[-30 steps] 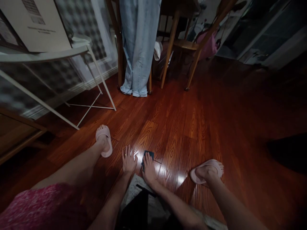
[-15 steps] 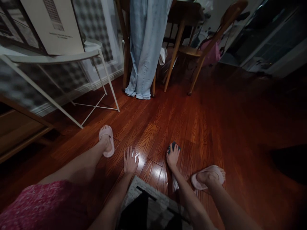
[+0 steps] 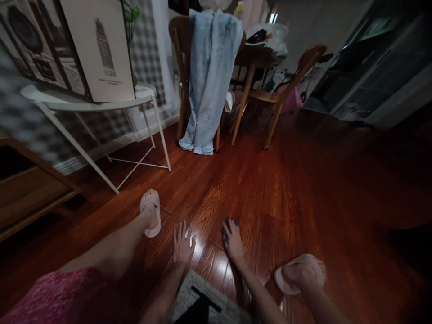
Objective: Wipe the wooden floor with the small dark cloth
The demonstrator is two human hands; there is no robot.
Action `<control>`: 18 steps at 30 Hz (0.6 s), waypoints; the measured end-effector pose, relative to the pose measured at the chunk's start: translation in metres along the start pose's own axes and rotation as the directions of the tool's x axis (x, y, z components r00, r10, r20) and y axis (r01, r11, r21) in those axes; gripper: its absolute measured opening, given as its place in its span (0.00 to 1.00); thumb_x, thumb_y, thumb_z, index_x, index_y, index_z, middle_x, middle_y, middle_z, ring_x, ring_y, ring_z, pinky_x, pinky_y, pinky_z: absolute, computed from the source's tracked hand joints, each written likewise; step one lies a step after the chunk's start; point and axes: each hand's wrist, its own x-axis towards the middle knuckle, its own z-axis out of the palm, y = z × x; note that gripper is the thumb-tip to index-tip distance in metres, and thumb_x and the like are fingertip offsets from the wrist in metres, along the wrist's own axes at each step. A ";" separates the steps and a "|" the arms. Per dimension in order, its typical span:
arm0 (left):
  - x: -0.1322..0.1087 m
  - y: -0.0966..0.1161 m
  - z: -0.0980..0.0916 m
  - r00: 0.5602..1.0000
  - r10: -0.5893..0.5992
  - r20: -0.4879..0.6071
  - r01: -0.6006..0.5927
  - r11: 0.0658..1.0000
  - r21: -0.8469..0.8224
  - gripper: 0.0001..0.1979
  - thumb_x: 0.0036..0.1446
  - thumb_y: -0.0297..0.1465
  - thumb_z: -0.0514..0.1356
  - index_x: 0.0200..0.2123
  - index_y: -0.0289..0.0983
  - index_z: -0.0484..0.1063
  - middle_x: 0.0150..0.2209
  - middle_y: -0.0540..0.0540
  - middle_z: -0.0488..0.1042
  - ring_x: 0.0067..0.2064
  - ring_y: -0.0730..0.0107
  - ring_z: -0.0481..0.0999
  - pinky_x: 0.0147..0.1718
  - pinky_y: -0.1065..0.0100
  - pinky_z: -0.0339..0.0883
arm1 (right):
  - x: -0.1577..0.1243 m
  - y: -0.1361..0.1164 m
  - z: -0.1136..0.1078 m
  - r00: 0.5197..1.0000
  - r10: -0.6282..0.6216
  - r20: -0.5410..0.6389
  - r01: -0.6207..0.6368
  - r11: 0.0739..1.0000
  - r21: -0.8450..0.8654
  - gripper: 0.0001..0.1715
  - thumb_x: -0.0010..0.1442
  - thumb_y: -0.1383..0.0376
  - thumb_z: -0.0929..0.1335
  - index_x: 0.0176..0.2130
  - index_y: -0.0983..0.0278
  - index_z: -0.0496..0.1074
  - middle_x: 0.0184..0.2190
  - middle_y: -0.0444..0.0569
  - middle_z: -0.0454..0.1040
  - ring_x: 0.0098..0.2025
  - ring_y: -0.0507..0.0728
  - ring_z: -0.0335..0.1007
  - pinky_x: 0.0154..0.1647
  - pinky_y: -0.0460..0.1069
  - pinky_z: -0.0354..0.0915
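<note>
My right hand point(image 3: 233, 243) lies over a small dark blue-grey object point(image 3: 225, 233) on the wooden floor point(image 3: 256, 193), its fingers across the top. Most of the object is hidden under the hand, and its kind cannot be made out; it could be a folded cloth or a pad. To the left, my left hand point(image 3: 183, 245) is held with fingers spread, at or just over the floor, and holds nothing. A bright reflection shines on the boards between the hands.
My feet in pink slippers point(image 3: 153, 215) stand wide on either side. At the left are a white metal side table point(image 3: 145, 92) bearing a large box point(image 3: 108, 58) and a wooden cabinet point(image 3: 33, 193). Ahead, jeans point(image 3: 211, 76) hang over a chair near a second chair point(image 3: 286, 96).
My right hand has slid left with the dark object, closer to my left hand. The view has tilted up, showing more of the chairs and table. My left hand stays spread.
</note>
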 end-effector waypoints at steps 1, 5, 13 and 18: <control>0.000 0.000 0.002 1.000 0.005 -0.005 -0.005 1.000 0.005 0.29 0.65 0.38 0.49 0.69 0.42 0.58 0.72 0.40 0.55 0.73 0.53 0.53 0.72 0.43 0.43 | 0.011 0.023 -0.008 0.995 0.085 -0.051 -0.086 0.996 -0.021 0.36 0.62 0.68 0.59 0.67 0.62 0.62 0.72 0.56 0.54 0.74 0.63 0.44 0.72 0.67 0.45; -0.001 -0.001 0.005 1.000 0.020 -0.024 -0.019 1.000 0.021 0.29 0.65 0.38 0.48 0.68 0.43 0.58 0.72 0.41 0.56 0.73 0.53 0.54 0.71 0.42 0.45 | 0.024 0.068 -0.025 0.931 0.319 -0.176 -0.332 0.942 -0.049 0.36 0.63 0.67 0.55 0.68 0.67 0.62 0.73 0.58 0.51 0.75 0.62 0.39 0.72 0.67 0.44; 0.000 -0.001 0.006 0.998 0.031 -0.053 -0.029 0.999 0.039 0.29 0.65 0.38 0.49 0.68 0.43 0.59 0.71 0.42 0.58 0.72 0.52 0.55 0.71 0.42 0.46 | -0.042 -0.079 0.031 0.998 0.041 -0.056 -0.040 0.999 0.012 0.47 0.55 0.60 0.67 0.71 0.46 0.53 0.73 0.41 0.51 0.76 0.66 0.35 0.72 0.70 0.44; 0.001 -0.002 0.010 0.998 0.025 -0.065 -0.023 0.999 0.034 0.29 0.65 0.39 0.48 0.68 0.42 0.58 0.72 0.41 0.57 0.73 0.53 0.54 0.71 0.42 0.45 | -0.046 -0.095 0.034 0.983 -0.163 0.086 0.159 0.986 0.044 0.47 0.52 0.61 0.69 0.68 0.44 0.59 0.71 0.40 0.56 0.75 0.63 0.41 0.73 0.65 0.47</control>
